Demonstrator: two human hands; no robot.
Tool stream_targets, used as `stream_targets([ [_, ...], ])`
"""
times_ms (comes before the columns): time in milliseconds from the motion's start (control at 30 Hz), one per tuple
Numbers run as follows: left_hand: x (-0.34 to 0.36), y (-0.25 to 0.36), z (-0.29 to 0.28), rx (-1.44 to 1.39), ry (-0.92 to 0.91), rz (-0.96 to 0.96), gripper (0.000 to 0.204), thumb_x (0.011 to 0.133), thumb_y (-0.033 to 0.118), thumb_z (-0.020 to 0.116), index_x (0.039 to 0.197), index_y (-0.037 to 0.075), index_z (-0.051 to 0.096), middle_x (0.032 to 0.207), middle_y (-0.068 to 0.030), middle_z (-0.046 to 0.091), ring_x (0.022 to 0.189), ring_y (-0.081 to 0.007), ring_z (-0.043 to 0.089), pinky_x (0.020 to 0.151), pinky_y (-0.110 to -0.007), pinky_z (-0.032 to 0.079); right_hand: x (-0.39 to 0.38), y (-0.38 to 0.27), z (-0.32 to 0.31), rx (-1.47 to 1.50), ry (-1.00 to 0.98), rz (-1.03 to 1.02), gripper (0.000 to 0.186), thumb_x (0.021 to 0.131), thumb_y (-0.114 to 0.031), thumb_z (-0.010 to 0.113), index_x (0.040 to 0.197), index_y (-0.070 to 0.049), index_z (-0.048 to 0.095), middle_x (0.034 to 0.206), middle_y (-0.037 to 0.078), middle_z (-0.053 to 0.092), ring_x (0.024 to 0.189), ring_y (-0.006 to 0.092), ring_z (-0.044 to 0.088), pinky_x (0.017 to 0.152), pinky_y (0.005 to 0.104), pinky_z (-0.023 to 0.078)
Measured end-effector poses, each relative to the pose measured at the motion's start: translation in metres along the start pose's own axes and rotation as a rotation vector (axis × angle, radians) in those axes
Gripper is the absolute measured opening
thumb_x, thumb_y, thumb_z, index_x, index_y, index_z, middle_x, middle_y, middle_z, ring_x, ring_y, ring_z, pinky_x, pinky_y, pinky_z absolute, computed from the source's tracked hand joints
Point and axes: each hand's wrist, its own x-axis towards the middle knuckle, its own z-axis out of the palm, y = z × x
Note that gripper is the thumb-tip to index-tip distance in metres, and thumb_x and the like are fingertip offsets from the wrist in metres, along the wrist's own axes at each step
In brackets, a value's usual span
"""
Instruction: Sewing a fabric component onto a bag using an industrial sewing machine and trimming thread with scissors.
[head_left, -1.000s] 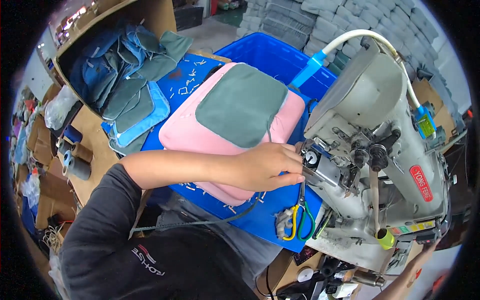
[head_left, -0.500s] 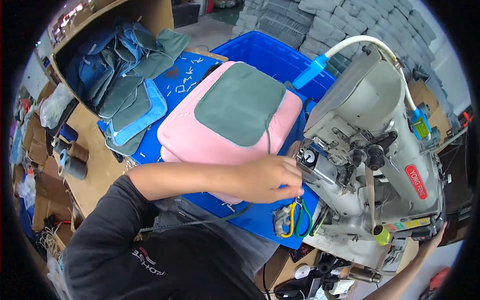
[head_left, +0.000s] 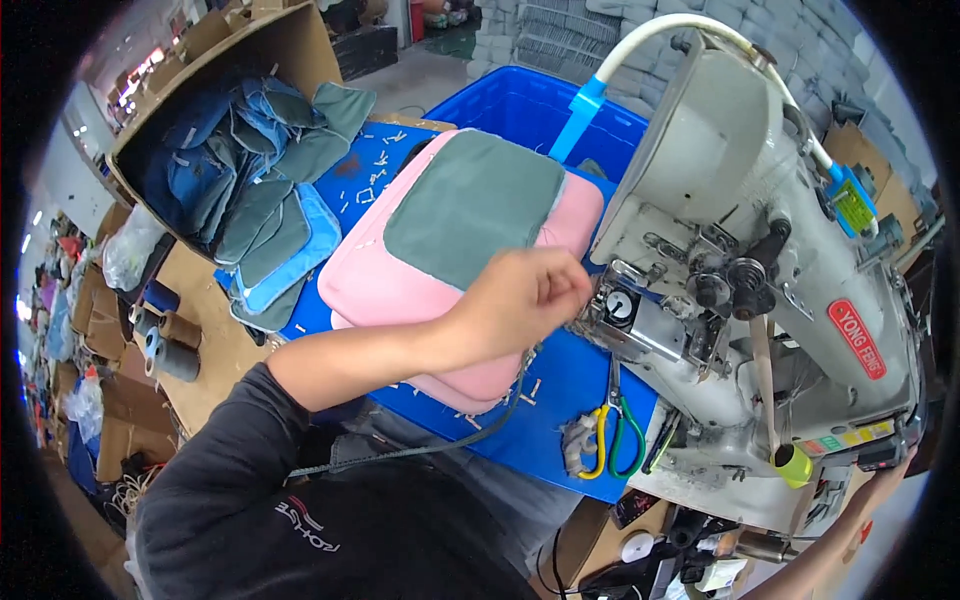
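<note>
Left hand point(head_left: 525, 300): just left of sewing machine point(head_left: 820, 290), grip curled, contents unclear; sudden start could nip it.
Right hand point(head_left: 890, 475): machine's right end, grip unclear.

Two hands are in view, one left hand point(head_left: 525, 292) and one right hand point(head_left: 882, 482), with one sewing machine point(head_left: 810, 270) bearing one round white dial point(head_left: 619, 304), one red plate point(head_left: 856, 340), one white hose point(head_left: 690, 21) and two blue fittings point(head_left: 582, 104). There is one grey-green panel point(head_left: 475, 200), at least two pink fabric pieces point(head_left: 352, 278), one pair of scissors point(head_left: 614, 397), one lime-green cup point(head_left: 793, 466), one blue crate point(head_left: 500, 110), and at least four thread cones point(head_left: 178, 362). The overlapping fabric cutouts point(head_left: 275, 245) cannot be counted.
</note>
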Motion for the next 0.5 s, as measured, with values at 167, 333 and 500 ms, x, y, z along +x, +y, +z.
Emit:
stream_targets([
  [167, 0.019, -0.027, 0.007, 0.102, 0.262, 0.054, 0.017, 0.079, 0.01, 0.074, 0.087, -0.002, 0.065, 0.066, -0.0064, 0.06, 0.061, -0.0159, 0.059, 0.058, -0.035, 0.047, 0.026, 0.058, 0.101, -0.829, 0.809, -0.288, 0.067, 0.104, -0.05, 0.044, 0.143, 0.005, 0.049, 0.136, 0.012, 0.059, 0.126, 0.0223, 0.053, 0.11, 0.0341, 0.035],
  [333, 0.029, -0.016, 0.023, 0.227, 0.361, 0.026, 0.029, 0.074, 0.018, 0.074, 0.09, -0.005, 0.068, 0.074, -0.0178, 0.066, 0.071, -0.031, 0.066, 0.067, -0.041, 0.051, 0.024, 0.05, 0.103, -0.812, 0.822, -0.308, 0.07, 0.102, -0.053, 0.047, 0.142, 0.004, 0.05, 0.135, 0.013, 0.059, 0.124, 0.0241, 0.055, 0.108, 0.0361, 0.04],
  [500, 0.035, -0.03, 0.023, 0.041, 0.303, -0.02, 0.025, 0.078, 0.014, 0.073, 0.09, -0.007, 0.068, 0.08, -0.0174, 0.07, 0.07, -0.0252, 0.067, 0.067, -0.038, 0.052, 0.035, 0.032, 0.071, -0.689, 0.871, -0.255, 0.072, 0.101, -0.055, 0.049, 0.142, 0.004, 0.05, 0.137, 0.014, 0.058, 0.123, 0.0248, 0.056, 0.106, 0.0371, 0.042],
])
